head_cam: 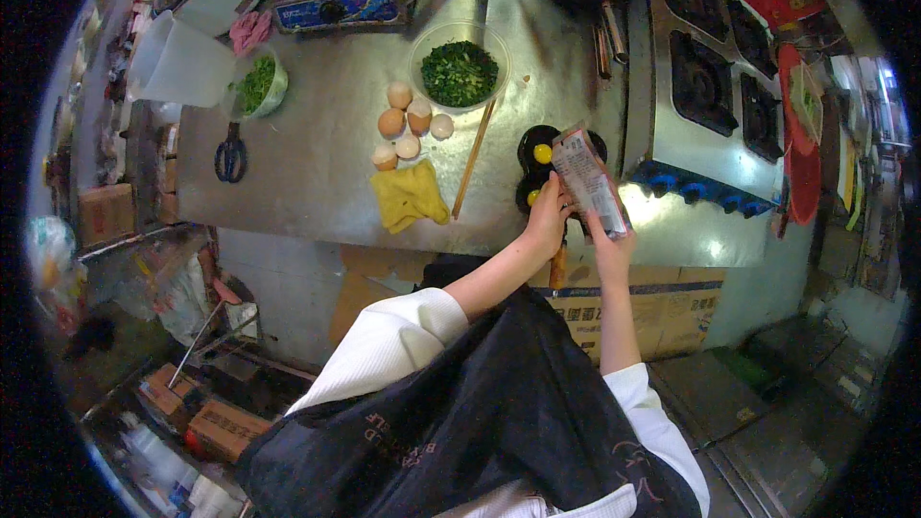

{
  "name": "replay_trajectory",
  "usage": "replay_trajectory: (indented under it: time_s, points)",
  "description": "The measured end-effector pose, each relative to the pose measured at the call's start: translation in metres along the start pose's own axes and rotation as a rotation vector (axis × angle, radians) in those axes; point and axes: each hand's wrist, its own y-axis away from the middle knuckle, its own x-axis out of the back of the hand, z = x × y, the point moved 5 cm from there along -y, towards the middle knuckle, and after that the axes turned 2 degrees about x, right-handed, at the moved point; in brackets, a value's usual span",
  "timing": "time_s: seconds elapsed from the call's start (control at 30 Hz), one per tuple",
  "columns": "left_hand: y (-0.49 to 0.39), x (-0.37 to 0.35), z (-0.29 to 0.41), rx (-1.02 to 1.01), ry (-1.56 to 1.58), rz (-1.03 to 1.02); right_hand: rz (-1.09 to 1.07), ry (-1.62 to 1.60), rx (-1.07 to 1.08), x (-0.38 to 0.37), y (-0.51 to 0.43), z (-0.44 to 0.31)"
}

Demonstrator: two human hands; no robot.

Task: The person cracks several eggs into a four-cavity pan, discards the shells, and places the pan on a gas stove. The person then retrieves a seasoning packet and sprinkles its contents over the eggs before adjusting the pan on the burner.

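Note:
Over a black multi-cup egg frying pan (pixel 531 183), a printed plastic packet (pixel 588 176) is held at a tilt. My right hand (pixel 610 248) grips its lower end, and my left hand (pixel 548 217) has its fingers on its left edge. Raw egg yolks (pixel 542 153) lie in two of the pan's left cups; the packet and my hands hide much of the rest. The pan's wooden handle (pixel 557 270) points toward me past the counter edge. Left of the pan lie chopsticks (pixel 473 158), their far ends against a clear bowl (pixel 416 79) of chopped greens (pixel 460 73).
Several eggs or eggshells (pixel 406 119) sit behind a yellow cloth (pixel 409 196) on the metal counter (pixel 309 158). Scissors (pixel 231 158) and a tub of greens (pixel 277 90) are at left. A portable stove (pixel 338 11) stands behind, a gas range (pixel 712 101) at right.

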Motion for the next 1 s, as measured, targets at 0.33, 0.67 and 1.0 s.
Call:
replay_trajectory:
  time_s: [0.33,0.67,1.0]
  points:
    - [-0.005,0.002,-0.001,-0.004,0.007,0.027,0.003,0.073,0.04,-0.004,-0.004,0.002]
    - [-0.005,0.002,0.001,0.026,0.002,0.077,0.02,0.068,0.08,-0.008,-0.001,-0.007]
    - [0.011,-0.015,0.003,-0.06,-0.302,0.07,0.232,-0.109,-0.08,0.022,0.022,0.04]
